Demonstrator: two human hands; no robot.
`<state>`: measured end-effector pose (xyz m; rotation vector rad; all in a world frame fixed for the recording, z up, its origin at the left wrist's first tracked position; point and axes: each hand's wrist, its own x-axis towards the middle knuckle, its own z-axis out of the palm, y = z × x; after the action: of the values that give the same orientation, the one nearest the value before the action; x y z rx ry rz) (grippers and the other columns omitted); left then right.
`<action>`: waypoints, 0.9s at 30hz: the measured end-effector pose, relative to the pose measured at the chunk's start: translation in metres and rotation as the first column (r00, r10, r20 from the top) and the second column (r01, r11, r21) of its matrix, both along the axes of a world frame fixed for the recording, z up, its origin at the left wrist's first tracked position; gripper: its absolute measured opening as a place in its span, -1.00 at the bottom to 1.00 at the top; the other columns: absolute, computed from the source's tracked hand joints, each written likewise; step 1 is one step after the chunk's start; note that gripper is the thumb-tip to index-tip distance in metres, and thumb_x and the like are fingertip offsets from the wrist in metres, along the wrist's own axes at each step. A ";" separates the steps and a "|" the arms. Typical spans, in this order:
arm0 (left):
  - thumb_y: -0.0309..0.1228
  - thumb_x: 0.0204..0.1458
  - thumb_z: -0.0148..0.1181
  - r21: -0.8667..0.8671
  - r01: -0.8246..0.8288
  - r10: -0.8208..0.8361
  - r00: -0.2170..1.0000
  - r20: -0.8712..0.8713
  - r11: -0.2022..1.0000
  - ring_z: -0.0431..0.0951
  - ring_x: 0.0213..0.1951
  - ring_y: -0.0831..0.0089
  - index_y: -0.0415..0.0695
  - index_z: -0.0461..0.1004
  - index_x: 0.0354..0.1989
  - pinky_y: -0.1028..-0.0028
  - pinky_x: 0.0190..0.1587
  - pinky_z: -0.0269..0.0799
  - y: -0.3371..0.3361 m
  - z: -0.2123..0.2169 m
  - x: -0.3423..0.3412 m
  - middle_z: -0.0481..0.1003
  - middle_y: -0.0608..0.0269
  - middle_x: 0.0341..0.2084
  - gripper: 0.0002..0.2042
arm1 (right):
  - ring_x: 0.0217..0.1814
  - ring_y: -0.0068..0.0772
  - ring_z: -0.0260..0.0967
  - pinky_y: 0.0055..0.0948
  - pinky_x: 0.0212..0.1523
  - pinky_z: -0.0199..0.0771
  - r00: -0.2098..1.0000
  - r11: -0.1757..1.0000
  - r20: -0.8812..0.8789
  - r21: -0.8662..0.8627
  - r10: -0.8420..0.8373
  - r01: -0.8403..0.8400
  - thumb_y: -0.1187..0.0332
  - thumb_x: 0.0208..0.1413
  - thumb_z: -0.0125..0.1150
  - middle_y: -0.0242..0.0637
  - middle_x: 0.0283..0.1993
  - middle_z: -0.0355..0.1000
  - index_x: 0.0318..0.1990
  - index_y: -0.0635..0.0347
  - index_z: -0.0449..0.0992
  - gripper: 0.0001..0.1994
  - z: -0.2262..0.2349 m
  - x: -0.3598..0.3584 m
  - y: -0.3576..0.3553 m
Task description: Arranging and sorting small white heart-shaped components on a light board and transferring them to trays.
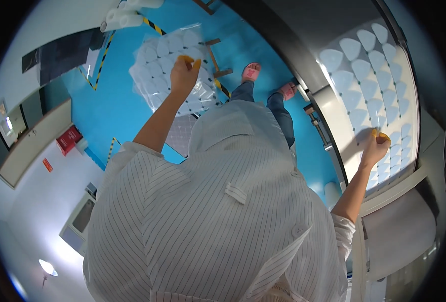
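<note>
My left hand (183, 78), with yellow covers on its fingertips, is raised over a stack of clear plastic sheets (150, 68) bearing pale rounded pieces and small dark dots. Its thumb and finger are bent with a gap between them, and nothing shows in that gap. To the right, my right hand (376, 150) pinches with yellow-covered fingertips just over rows of pale blue, petal-shaped pieces (369, 88) on a lit white worktop (352, 146). A thin, shiny clear streak shows by those fingertips; what they hold is too small to make out.
A dark machine body (303, 35) borders the worktop, with a metal rod (317, 126) on its near side. White rolls (125, 19) lie at the far left. Yellow-black tape marks the blue floor (114, 100). A wooden-legged stand (215, 63) is beside the sheet stack.
</note>
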<state>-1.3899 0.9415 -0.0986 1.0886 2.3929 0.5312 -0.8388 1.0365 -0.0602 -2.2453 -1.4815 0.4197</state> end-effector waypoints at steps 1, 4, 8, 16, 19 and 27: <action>-0.16 -0.10 0.28 -0.144 -0.005 0.003 1.000 -0.015 0.989 0.52 -0.38 0.24 -0.27 0.43 -0.29 0.38 -0.32 0.42 -0.017 -0.009 -0.006 0.47 0.06 -0.43 -0.61 | -0.47 -0.58 0.21 -0.58 -0.38 0.31 0.999 1.000 -0.044 0.018 -0.001 0.002 0.34 -0.01 0.30 -0.38 -0.46 0.32 -0.32 0.28 0.35 -0.75 0.008 -0.023 0.000; -0.12 -0.17 0.33 -0.215 -0.013 -0.006 0.996 -0.088 0.977 0.47 -0.29 0.16 -0.31 0.42 -0.30 0.32 -0.25 0.41 -0.042 -0.046 -0.006 0.41 0.00 -0.35 -0.54 | -0.48 -0.58 0.20 -0.58 -0.38 0.29 0.975 0.967 -0.032 0.139 0.220 -0.213 0.34 0.01 0.28 -0.39 -0.46 0.32 -0.34 0.25 0.36 -0.77 0.032 -0.102 0.009; -0.17 -0.23 0.35 -0.137 -0.075 0.050 0.983 -0.178 0.988 0.39 -0.15 0.06 -0.28 0.37 -0.25 0.25 -0.15 0.39 -0.014 -0.080 0.007 0.32 0.00 -0.19 -0.52 | -0.38 -0.55 0.28 -0.55 -0.30 0.31 0.811 0.819 -0.115 0.084 0.573 -0.567 0.44 0.05 0.20 -0.35 -0.40 0.35 -0.20 0.26 0.40 -0.82 0.045 -0.197 0.020; -0.37 -0.16 0.22 -0.083 -0.128 0.119 0.988 -0.103 0.988 0.46 -0.23 0.00 -0.31 0.36 -0.36 0.21 -0.18 0.42 -0.007 -0.095 -0.035 0.40 -0.08 -0.28 -0.72 | -0.33 -0.47 0.34 -0.52 -0.27 0.36 0.582 0.593 -0.333 -0.079 0.742 -0.801 0.48 0.02 0.20 -0.26 -0.36 0.40 -0.14 0.27 0.41 -0.77 0.043 -0.347 0.002; -0.41 -0.15 0.19 -0.135 -0.075 0.065 0.995 -0.082 0.988 0.48 -0.30 -0.01 -0.30 0.36 -0.36 0.20 -0.23 0.43 -0.009 -0.089 -0.050 0.42 -0.07 -0.33 -0.76 | -0.32 -0.47 0.36 -0.53 -0.27 0.36 0.557 0.508 -0.469 -0.241 0.685 -0.827 0.50 0.04 0.16 -0.28 -0.34 0.41 -0.09 0.27 0.38 -0.74 0.013 -0.384 -0.005; -0.46 -0.12 0.18 0.367 0.189 -0.077 0.951 -0.299 0.911 0.43 -0.13 0.14 -0.16 0.44 -0.19 0.25 -0.08 0.33 0.068 -0.073 -0.108 0.42 0.10 -0.16 -0.74 | -0.18 -0.51 0.34 -0.57 -0.26 0.37 0.538 0.659 -0.839 -0.358 0.085 -0.662 0.43 0.14 -0.03 -0.21 -0.07 0.40 0.16 0.21 0.24 -0.60 -0.108 -0.508 0.014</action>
<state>-1.4984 1.0098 -0.1715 1.5837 2.4819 0.8889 -1.3469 1.0502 -0.1685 -1.6012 -1.4258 2.0678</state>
